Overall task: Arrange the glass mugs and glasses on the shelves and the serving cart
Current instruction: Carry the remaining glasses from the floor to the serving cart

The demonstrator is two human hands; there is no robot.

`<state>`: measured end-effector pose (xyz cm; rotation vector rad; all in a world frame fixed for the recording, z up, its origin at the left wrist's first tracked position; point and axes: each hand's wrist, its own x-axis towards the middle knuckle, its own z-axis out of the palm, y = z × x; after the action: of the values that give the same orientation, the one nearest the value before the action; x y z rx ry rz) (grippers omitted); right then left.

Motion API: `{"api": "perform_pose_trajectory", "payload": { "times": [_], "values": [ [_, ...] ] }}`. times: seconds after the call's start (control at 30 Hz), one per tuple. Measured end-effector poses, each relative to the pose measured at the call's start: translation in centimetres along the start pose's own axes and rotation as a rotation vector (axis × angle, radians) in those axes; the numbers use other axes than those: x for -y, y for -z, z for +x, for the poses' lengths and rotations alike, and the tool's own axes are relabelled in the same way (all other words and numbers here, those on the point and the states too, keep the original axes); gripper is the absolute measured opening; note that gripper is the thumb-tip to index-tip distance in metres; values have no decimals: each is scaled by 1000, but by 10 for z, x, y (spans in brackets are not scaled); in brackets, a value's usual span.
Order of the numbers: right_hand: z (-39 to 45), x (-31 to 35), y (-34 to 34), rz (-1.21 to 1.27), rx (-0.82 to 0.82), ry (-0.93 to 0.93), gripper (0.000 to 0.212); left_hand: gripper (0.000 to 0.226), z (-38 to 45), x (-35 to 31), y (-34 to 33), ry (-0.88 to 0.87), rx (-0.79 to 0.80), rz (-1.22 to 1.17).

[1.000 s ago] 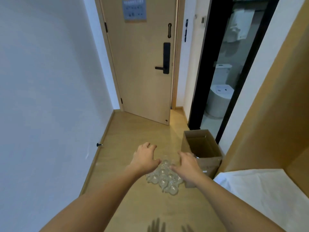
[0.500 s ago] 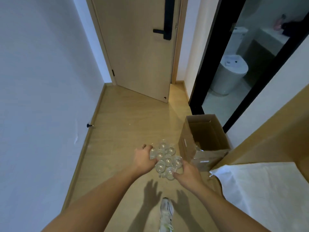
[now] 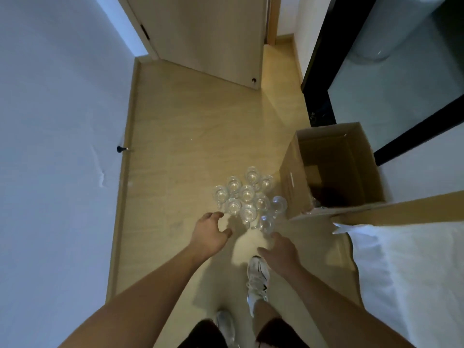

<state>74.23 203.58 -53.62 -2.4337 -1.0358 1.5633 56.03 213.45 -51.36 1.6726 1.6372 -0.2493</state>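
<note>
Head view looks steeply down now, where a moment ago it took in the door handle and the far room. The cluster of glass mugs and glasses (image 3: 247,197) stands on the wooden floor (image 3: 175,146), just left of the open cardboard box (image 3: 331,172). Half a second back both hands were touching the cluster; now they have drawn toward the near side. The left hand (image 3: 209,233) hovers just short of the nearest glasses, fingers loosely curled and holding nothing. The right hand (image 3: 280,248) sits beside the near-right glass (contact is too blurred to call), fingers relaxed and slightly apart. I judge the glasses are simply parked on the floor: none has reached a shelf or cart, neither of which is visible.
</note>
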Motion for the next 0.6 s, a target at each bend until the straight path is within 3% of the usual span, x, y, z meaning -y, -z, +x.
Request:
{"api": "perform_pose_trajectory", "payload": {
  "times": [0.2, 0.33, 0.6],
  "values": [
    [73, -10, -21, 53, 57, -90, 49, 58, 65, 2, -42, 59, 66, -76],
    [128, -25, -47, 130, 42, -188, 59, 52, 115, 13, -79, 135, 84, -190],
    [241, -63, -143, 295, 49, -371, 46, 48, 221, 83, -178, 271, 214, -307]
  ]
}}
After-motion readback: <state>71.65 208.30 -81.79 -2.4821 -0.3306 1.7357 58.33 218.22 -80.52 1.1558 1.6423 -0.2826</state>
